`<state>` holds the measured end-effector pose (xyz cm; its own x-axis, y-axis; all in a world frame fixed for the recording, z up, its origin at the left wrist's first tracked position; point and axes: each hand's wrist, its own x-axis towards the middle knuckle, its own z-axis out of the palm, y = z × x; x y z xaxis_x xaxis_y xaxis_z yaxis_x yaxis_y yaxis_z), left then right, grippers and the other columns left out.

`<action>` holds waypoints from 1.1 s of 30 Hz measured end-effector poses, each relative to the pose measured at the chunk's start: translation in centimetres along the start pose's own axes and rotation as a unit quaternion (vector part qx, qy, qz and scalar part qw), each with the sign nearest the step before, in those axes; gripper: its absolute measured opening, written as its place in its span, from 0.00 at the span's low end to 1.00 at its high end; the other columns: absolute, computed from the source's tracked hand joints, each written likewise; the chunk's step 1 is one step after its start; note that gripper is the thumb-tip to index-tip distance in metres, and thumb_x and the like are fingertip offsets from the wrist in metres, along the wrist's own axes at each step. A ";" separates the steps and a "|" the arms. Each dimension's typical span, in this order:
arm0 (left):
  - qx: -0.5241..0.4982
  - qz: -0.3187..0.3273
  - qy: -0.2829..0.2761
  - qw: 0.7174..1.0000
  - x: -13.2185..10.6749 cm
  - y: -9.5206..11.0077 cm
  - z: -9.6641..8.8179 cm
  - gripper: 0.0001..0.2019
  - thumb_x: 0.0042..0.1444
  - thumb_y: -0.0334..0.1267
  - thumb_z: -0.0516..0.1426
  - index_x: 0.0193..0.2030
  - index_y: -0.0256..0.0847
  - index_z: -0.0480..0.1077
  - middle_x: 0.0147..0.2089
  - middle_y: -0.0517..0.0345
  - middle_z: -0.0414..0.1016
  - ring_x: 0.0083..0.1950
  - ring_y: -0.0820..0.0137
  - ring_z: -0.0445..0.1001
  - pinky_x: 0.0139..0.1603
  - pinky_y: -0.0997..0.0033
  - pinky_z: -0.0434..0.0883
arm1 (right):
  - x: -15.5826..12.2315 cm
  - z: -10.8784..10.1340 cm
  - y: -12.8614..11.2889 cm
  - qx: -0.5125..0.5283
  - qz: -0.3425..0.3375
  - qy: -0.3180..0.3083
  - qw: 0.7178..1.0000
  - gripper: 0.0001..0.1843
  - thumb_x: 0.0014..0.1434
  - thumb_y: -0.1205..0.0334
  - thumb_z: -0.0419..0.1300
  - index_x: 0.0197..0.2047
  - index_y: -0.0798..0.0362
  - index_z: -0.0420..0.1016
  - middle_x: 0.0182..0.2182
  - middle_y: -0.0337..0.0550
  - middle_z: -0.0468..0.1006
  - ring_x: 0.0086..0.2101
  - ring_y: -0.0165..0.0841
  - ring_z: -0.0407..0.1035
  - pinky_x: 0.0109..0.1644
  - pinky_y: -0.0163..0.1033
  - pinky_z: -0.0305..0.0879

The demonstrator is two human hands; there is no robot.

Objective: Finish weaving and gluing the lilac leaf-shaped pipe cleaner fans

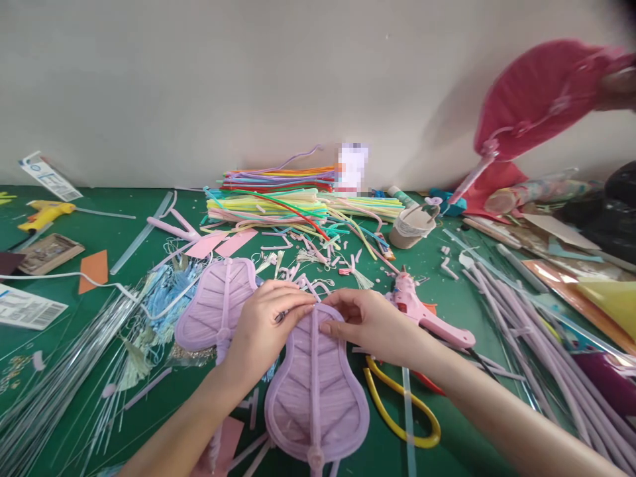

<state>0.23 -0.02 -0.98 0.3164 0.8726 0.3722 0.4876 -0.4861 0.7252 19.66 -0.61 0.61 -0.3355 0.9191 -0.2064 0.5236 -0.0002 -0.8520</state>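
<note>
A lilac hand fan, with a raised rim, a centre rib and slanting veins, lies in front of me with its handle end toward me. At its top tip my left hand pinches, its fingertips meeting at the rim. A small dark item shows between those fingers; its kind is unclear. My right hand grips the upper right edge, thumb on the face and fingers curled behind. Just beyond the tip, a thin lilac strip sticks up. A second lilac fan lies partly behind my left hand.
A pink glue gun and a yellow loop handle lie right. Metal wires and blue tassels are left. Coloured pipe cleaners and a small bucket stand behind. Another person's hand holds a red fan.
</note>
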 end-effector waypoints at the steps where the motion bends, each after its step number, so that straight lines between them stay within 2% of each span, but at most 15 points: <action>1: 0.001 -0.003 0.000 1.000 0.0 0.0 0.0 0.06 0.58 0.33 0.60 0.39 0.45 0.79 0.39 0.58 0.82 0.47 0.65 0.75 0.48 0.63 0.73 | 0.0 0.0 0.0 -0.001 0.001 0.001 1.000 0.10 0.53 0.57 0.63 0.37 0.52 0.78 0.26 0.38 0.77 0.27 0.31 0.69 0.30 0.35 0.64; 8: -0.011 -0.006 0.003 1.000 0.0 -0.1 0.0 0.07 0.57 0.34 0.61 0.42 0.46 0.79 0.42 0.58 0.82 0.48 0.65 0.74 0.49 0.63 0.73 | 0.0 0.0 0.2 0.004 0.006 -0.001 1.000 0.10 0.53 0.57 0.64 0.37 0.52 0.78 0.27 0.38 0.77 0.28 0.32 0.69 0.30 0.36 0.64; 12: -0.022 -0.048 -0.013 0.998 0.1 0.0 -0.3 0.08 0.57 0.38 0.61 0.43 0.45 0.78 0.44 0.57 0.81 0.49 0.65 0.75 0.52 0.64 0.71 | 0.1 0.0 0.4 0.021 0.010 -0.010 1.000 0.10 0.53 0.56 0.64 0.37 0.52 0.78 0.27 0.38 0.77 0.29 0.32 0.70 0.31 0.36 0.65; 15: -0.021 -0.091 -0.031 0.995 0.2 0.0 -0.6 0.09 0.61 0.43 0.56 0.44 0.46 0.76 0.45 0.58 0.79 0.48 0.66 0.75 0.49 0.65 0.70 | 0.2 0.0 0.5 0.049 0.019 -0.021 0.998 0.11 0.52 0.57 0.65 0.38 0.53 0.77 0.28 0.39 0.78 0.29 0.32 0.71 0.31 0.36 0.66; 23: -0.015 -0.116 -0.086 0.989 0.1 -0.1 -0.7 0.15 0.64 0.47 0.50 0.34 0.43 0.72 0.33 0.61 0.77 0.36 0.68 0.74 0.39 0.70 0.68 | 0.3 0.1 0.5 0.131 0.037 -0.039 0.990 0.14 0.50 0.56 0.66 0.39 0.54 0.76 0.29 0.39 0.78 0.30 0.32 0.72 0.33 0.36 0.67; 27: -0.052 -0.145 -0.096 0.983 0.1 -0.1 -0.7 0.16 0.64 0.48 0.50 0.33 0.42 0.71 0.31 0.62 0.75 0.33 0.69 0.72 0.34 0.73 0.65 | 0.4 0.1 0.8 0.137 0.036 -0.035 0.989 0.15 0.49 0.55 0.67 0.40 0.54 0.76 0.30 0.40 0.78 0.31 0.33 0.72 0.34 0.37 0.68; 33: -0.046 -0.171 -0.100 0.979 0.2 -0.3 -0.7 0.19 0.64 0.50 0.48 0.32 0.39 0.69 0.29 0.62 0.71 0.32 0.70 0.67 0.32 0.74 0.61 | 0.7 0.5 1.2 0.142 0.044 -0.028 0.988 0.19 0.48 0.54 0.68 0.41 0.54 0.76 0.32 0.40 0.79 0.33 0.34 0.72 0.37 0.37 0.68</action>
<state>-0.41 0.32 -0.72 0.3043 0.9524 -0.0158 0.5203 -0.1523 0.8403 19.71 -0.14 -0.81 -0.3459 0.8869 -0.3062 0.3139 -0.1981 -0.9285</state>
